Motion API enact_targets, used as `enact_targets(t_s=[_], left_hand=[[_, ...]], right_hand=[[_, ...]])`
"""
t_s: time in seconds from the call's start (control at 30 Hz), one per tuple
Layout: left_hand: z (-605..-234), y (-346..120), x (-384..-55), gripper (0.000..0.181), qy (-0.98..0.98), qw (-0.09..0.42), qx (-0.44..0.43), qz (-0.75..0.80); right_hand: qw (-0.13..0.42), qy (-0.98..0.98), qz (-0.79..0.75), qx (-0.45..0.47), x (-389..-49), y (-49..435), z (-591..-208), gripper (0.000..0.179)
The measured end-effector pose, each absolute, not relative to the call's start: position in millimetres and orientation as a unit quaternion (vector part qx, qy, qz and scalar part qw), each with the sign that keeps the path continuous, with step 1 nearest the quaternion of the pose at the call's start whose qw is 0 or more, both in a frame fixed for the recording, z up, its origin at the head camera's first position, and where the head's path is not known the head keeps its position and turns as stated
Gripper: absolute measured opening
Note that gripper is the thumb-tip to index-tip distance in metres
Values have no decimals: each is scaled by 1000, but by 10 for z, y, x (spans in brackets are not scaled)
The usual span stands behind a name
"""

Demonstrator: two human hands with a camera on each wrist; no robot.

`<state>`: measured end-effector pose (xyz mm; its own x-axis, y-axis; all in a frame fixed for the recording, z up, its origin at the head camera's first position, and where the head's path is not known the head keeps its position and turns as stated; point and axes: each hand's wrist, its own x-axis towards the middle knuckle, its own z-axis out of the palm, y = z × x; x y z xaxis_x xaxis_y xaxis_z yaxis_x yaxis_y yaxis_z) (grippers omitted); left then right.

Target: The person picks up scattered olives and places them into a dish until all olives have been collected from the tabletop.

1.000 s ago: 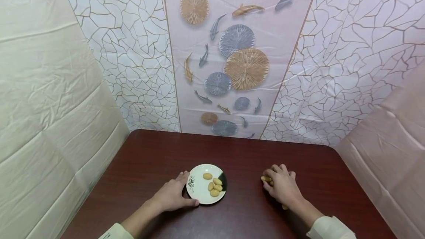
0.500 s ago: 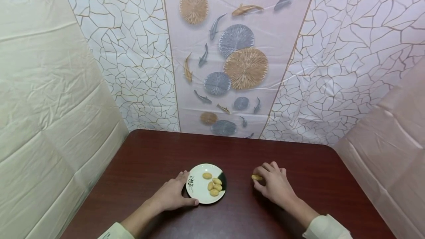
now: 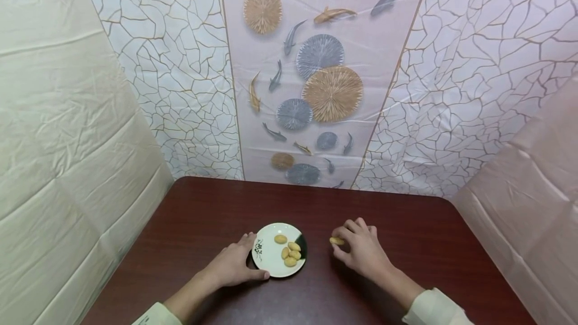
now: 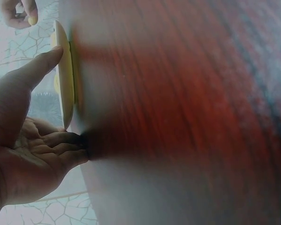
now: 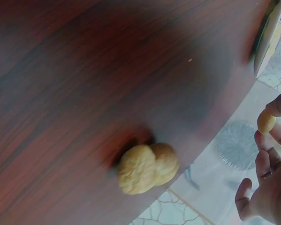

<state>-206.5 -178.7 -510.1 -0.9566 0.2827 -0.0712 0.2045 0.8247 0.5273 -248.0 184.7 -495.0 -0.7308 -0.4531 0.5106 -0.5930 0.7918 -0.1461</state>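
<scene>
My left hand [image 3: 232,263] holds the rim of a small round white plate [image 3: 269,264], thumb at the near edge and fingers at the left side. Blossom print and a dark green patch decorate the plate, and several yellow oval pieces [image 3: 290,262] lie on it. To the plate's right, my right hand [image 3: 363,250] pinches one more yellow oval piece [image 5: 266,121] between thumb and fingertip, raised above the table. In the right wrist view, two wrinkled yellow pieces [image 5: 138,169] lie together on the table; the right hand and forearm hide them in the head view.
The dark red-brown wooden table [image 3: 226,199] has rounded far corners. Behind it hangs a patterned cloth [image 3: 316,164] with fish and round motifs. Plain beige cloth walls [image 3: 90,164] stand along both sides.
The right hand has moved left toward the plate with the yellow oval piece in its fingertips, away from the pieces on the table. The left hand and the plate stay in place.
</scene>
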Motion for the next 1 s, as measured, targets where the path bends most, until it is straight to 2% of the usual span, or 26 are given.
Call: enact_targets(t_s=[1.0], left_hand=[[-5066, -1780, -2050, 123, 952, 76, 125, 270]], right_hand=[[187, -911, 185, 319, -2373, 1294, -4886, 21]])
